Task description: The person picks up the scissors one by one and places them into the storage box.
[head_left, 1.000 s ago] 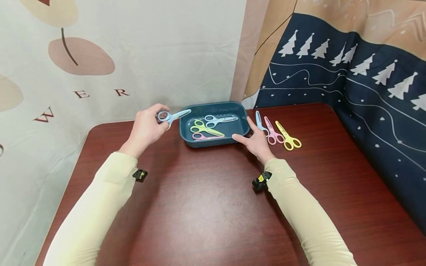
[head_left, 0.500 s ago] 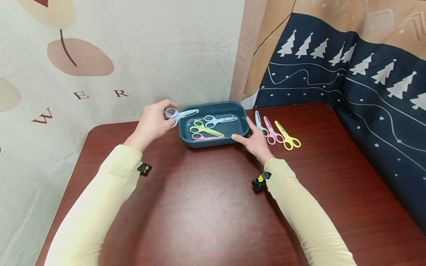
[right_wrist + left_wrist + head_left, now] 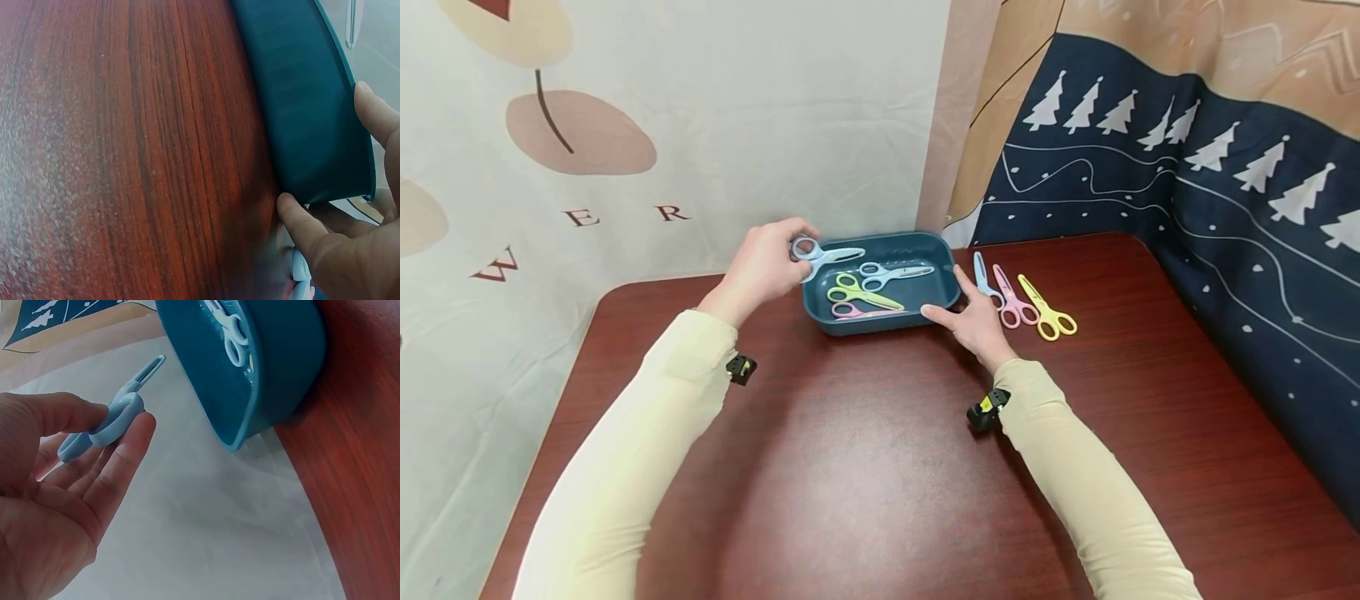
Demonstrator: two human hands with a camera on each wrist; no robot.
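My left hand [image 3: 766,260] pinches light blue scissors [image 3: 846,255] by the handle loops, thumb against fingers. Their blades point right, over the left end of a dark teal bin [image 3: 872,326]. In the left wrist view, the held scissors [image 3: 119,420] show with the bin's end wall [image 3: 289,369] to their right. Inside the bin lie another light blue pair [image 3: 898,272], a green pair [image 3: 868,292] and a pink pair [image 3: 847,311]. My right hand [image 3: 976,325] holds the bin's near right corner, thumb at the front rim, fingers along the right end.
Right of the bin, blue scissors [image 3: 985,279], pink scissors [image 3: 1017,305] and yellow scissors [image 3: 1048,312] lie in a row on the dark red wooden table [image 3: 850,467]. A pale cloth [image 3: 775,125] and a navy tree-patterned cloth [image 3: 1090,175] hang behind.
My left hand has carried the light blue scissors rightward, from beside the bin's left edge to over its left end. The right hand keeps its hold on the bin.
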